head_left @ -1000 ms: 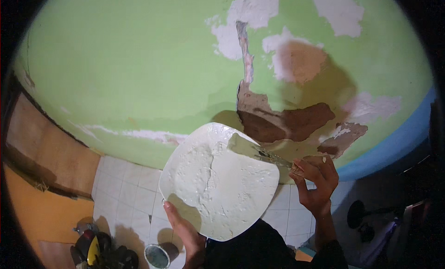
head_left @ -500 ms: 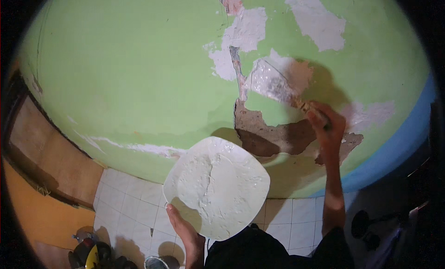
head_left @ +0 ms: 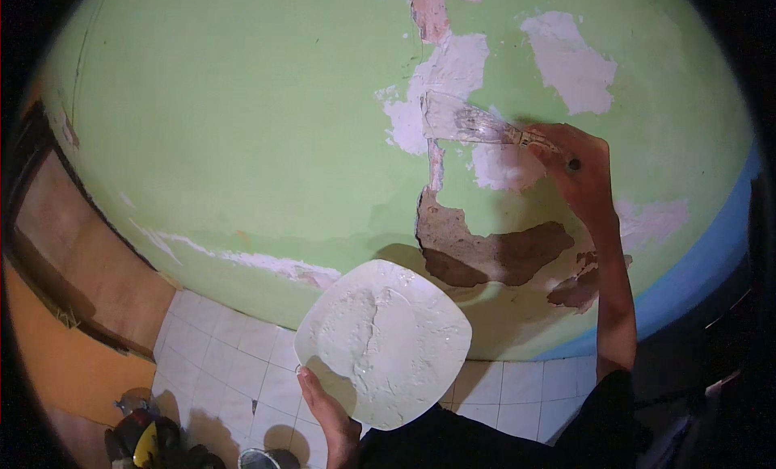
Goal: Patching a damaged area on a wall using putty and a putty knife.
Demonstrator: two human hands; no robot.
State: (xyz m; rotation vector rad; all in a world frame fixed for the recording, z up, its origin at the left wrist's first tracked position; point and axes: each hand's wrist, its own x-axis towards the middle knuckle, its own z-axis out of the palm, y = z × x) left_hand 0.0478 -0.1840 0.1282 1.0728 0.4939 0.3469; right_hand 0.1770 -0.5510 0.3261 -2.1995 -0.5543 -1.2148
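My right hand [head_left: 584, 166] is closed round the handle of a putty knife [head_left: 477, 123]. Its wide blade, smeared with white filler, lies against the green wall [head_left: 242, 130], over the narrow chipped strip [head_left: 436, 164] between white patches. Below the blade, a larger bare grey-brown area [head_left: 525, 255] shows where the paint and plaster have come off. My left hand [head_left: 330, 412] grips the lower left edge of a white squarish plate [head_left: 457, 328], thumb at the rim and other fingers hidden beneath. Wet white filler [head_left: 347, 332] is spread over the plate.
White-tiled floor [head_left: 234, 340] meets the wall's foot. A wooden door or panel [head_left: 81, 227] stands at left beside an orange surface [head_left: 56, 340]. Dark items with a yellow piece [head_left: 145, 445] and a bucket [head_left: 260, 459] sit at lower left. Blue paint [head_left: 687, 267] covers the wall's right part.
My right hand has risen, and the putty knife's blade has moved up and left from the lower white patch onto the chipped strip. The view has shifted slightly; my left hand still holds the plate.
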